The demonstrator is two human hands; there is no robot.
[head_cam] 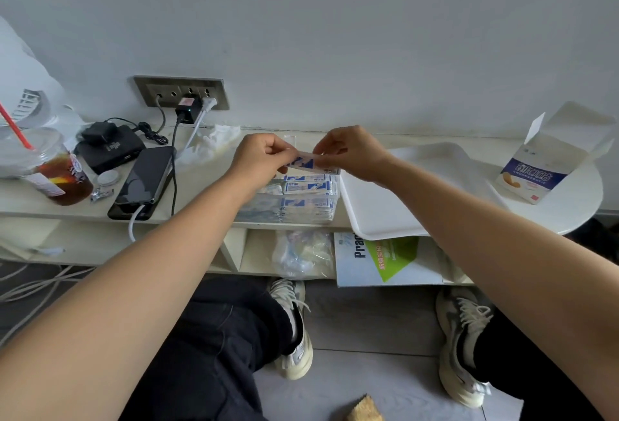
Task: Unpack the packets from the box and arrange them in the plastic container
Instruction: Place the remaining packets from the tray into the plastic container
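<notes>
Long pale surface [207, 182] against the wall; white tray [378, 206] at its right end. Opened box [539, 166] stands well right, on a round white table. Clear plastic container [301, 203], centre, already holds stacked packets. Above it, left hand [258, 159] and right hand [351, 152] pinch one blue-and-white packet [306, 162] between them.

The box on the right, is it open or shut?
Open. The box stands upright on the round white table with its top flaps lifted and spread apart. Whether any packets remain inside cannot be told.
</notes>
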